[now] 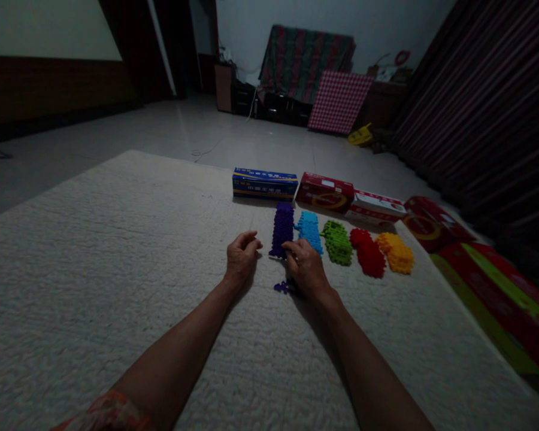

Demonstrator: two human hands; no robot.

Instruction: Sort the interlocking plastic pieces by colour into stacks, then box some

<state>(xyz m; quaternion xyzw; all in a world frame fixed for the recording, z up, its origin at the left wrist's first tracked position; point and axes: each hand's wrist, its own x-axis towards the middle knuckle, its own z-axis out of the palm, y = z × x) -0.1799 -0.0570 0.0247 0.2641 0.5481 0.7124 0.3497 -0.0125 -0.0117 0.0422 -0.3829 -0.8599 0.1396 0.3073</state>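
Note:
Both my arms reach out over a cream woolly rug [117, 269]. My left hand [241, 255] rests on the rug with its fingers curled in, just left of a tall purple stack of toothed plastic pieces [282, 228]. My right hand [304, 267] lies at the foot of that stack, fingers bent, its fingertips by the stack's base. A few loose purple pieces [282, 287] lie under its wrist side. Whether either hand grips a piece is hidden. To the right lie blue [309, 230], green [336, 241], red [368, 252] and orange [396, 252] piles.
Behind the piles lie a blue box [265, 183] and two red boxes [325, 191]. More red and green boxes [489, 287] run along the rug's right edge. A dark striped curtain hangs on the right. Cloth-covered furniture [306, 60] stands at the far wall.

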